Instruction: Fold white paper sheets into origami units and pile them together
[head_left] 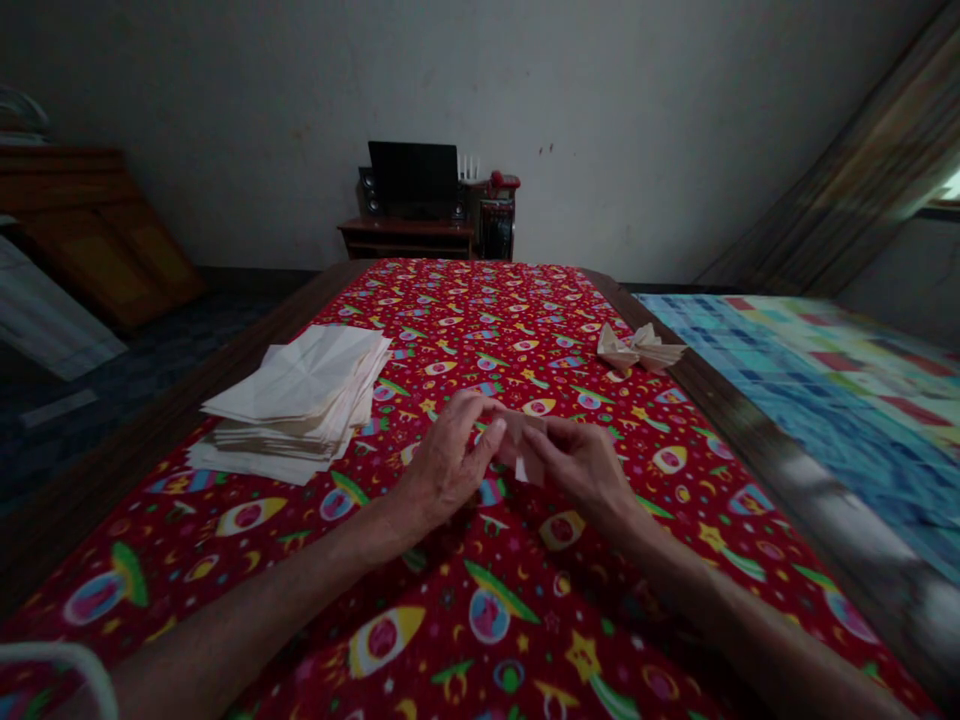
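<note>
My left hand (448, 462) and my right hand (578, 463) meet over the middle of the table, both pinching a small folded piece of pale paper (525, 448) between the fingertips. The paper is held just above the red patterned tablecloth (480, 590). A stack of pale paper sheets (300, 400) lies to the left of my left hand. Finished folded paper figures (637, 349) sit at the right edge of the cloth, beyond my right hand.
The wooden table edge (720, 400) runs along the right, with a blue patchwork mat (825, 400) beyond it. At the far wall stands a low wooden cabinet (409, 237) with a dark screen (413, 178). Wooden furniture (90, 230) stands at the left.
</note>
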